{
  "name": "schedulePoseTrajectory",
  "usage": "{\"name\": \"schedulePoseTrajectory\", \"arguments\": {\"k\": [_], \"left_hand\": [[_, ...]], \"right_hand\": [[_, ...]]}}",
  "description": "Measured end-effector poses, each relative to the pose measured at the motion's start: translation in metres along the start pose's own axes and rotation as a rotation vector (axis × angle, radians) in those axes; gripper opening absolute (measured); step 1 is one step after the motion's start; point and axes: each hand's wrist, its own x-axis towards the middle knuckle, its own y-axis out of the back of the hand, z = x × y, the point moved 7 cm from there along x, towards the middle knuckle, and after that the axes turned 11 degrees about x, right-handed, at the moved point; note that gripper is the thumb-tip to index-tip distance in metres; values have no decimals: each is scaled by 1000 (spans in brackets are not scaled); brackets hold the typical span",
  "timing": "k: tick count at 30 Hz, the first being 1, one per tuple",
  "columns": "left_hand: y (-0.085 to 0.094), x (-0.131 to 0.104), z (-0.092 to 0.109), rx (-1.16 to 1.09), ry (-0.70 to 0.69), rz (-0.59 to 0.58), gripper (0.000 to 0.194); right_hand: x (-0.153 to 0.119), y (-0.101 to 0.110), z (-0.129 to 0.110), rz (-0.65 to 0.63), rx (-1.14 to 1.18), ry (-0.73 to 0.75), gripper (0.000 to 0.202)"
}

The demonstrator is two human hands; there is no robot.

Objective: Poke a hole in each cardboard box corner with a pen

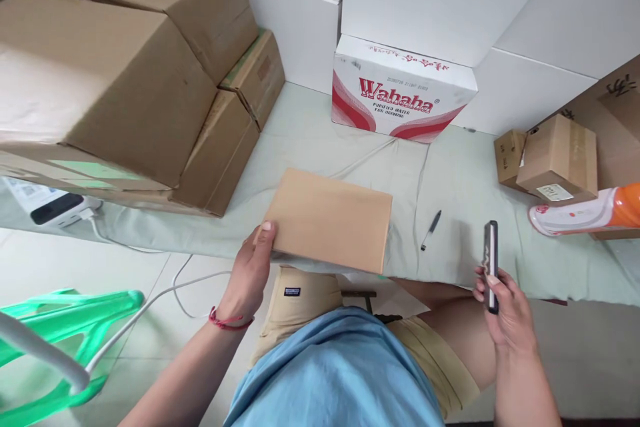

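Observation:
A flat, brown kraft-coloured rectangle (330,217) lies at the front edge of the cloth-covered table, plain on top; whether it is a notebook or a thin box I cannot tell. My left hand (253,263) grips its left corner, thumb on top and the other fingers mostly hidden. In my right hand (507,300), near the table's front edge, is a dark smartphone (492,260), held upright and seen nearly edge-on, its screen not readable. Between the brown rectangle and the phone, a black pen (431,230) lies on the cloth.
Stacked cardboard boxes (115,73) fill the left side. A white-and-red Wahaha carton (400,97) stands against the wall. Small boxes (560,153) and an orange-and-white container (575,213) are at the right. A power strip (60,208), cable (165,290) and green plastic stool (75,320) are at left.

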Motion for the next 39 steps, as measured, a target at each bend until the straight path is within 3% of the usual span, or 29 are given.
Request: {"name": "schedulePoseTrajectory", "arguments": {"k": [2, 6, 9, 12, 19, 23, 25, 28, 31, 35, 39], "left_hand": [[-3, -1, 5, -29, 14, -66, 81], [-8, -5, 10, -46, 19, -117, 79], [-7, -7, 13, -23, -3, -76, 76], [-5, -11, 16, 33, -46, -48, 74], [-20, -17, 27, -118, -8, -167, 73], [-17, -11, 42, -199, -3, -75, 77], [-2, -11, 63, -112, -162, 80, 75], [16, -30, 114, 108, -637, 360, 79], [6, -55, 155, 290, -1054, 518, 80], [-26, -52, 174, 402, -1256, 531, 67], [-50, -33, 182, 446, -1371, 375, 68]], "right_hand": [[-21, -44, -9, -210, 187, -46, 58], [-58, -122, -35, -542, 334, -56, 57], [-75, -157, -44, -668, 389, -71, 61], [-84, -173, -43, -719, 386, -113, 66], [-90, -171, -36, -740, 373, -67, 62], [-92, -166, -30, -727, 354, -21, 63], [-91, -160, -25, -669, 342, 1, 64], [-83, -142, -18, -522, 318, 60, 63], [-72, -120, -17, -378, 275, 154, 70], [-62, -105, -23, -319, 245, 236, 73], [-59, -94, -36, -274, 203, 335, 74]]}}
